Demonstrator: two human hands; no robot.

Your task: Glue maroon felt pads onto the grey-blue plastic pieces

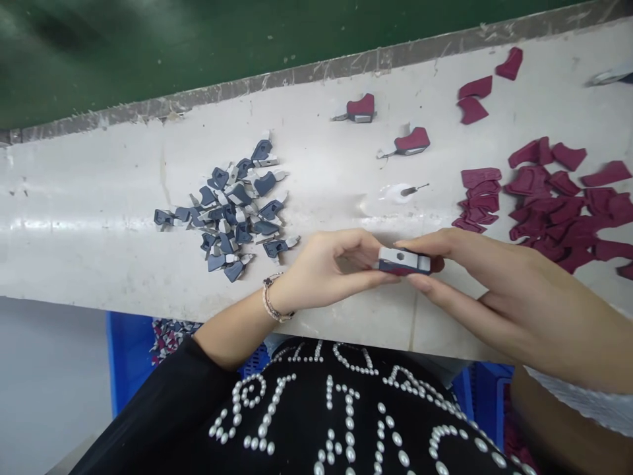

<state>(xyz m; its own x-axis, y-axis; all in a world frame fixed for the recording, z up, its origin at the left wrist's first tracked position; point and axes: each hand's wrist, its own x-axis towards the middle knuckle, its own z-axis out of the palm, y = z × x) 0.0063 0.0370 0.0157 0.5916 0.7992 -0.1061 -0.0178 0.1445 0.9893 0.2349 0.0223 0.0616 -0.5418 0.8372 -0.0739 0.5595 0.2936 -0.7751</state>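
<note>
Between my two hands is a small grey and dark-blue plastic part [404,260], with a hole in its light grey face and a sliver of maroon below. My left hand [341,264] pinches its left end between thumb and fingers. The fingertips of my right hand [475,284] close on its right end. Just beyond the hands lies a small dark pointed piece [409,191] in a white patch. Two similar parts with maroon covers, a nearer one [412,141] and a farther one [360,108], rest on the white tabletop [316,171].
A heap of grey and dark-blue parts [240,211] spreads on the left. Maroon cover pieces [564,211] are piled at the right, with a few loose ones [475,89] behind. Below the table edge stand a blue bin [128,356] of small parts and another blue bin [487,396].
</note>
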